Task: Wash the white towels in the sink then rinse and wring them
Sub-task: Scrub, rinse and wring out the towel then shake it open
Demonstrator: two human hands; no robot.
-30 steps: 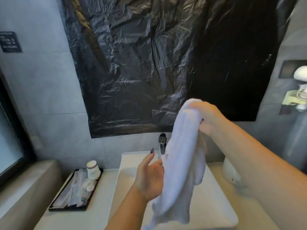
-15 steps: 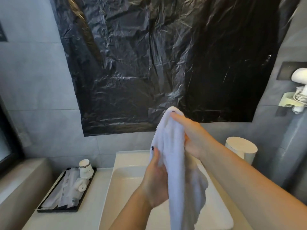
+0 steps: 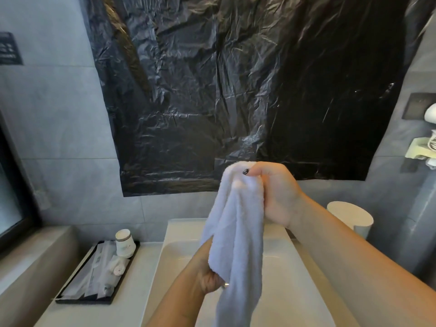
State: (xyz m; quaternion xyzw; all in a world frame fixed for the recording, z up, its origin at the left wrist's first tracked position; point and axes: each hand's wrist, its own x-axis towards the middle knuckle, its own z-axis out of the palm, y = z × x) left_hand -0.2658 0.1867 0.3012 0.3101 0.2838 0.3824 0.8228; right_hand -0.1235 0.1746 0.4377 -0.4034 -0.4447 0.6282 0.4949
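Above the sink [image 3: 165,260], at centre frame, the white towel [image 3: 238,232] is hanging vertically. The right hand [image 3: 276,194] is pinching its top end closed; the left hand [image 3: 207,277] is gripping the middle, fingers curled round it. For effective wringing, judge it best to twist the hands in opposite directions, keeping the towel over the basin.
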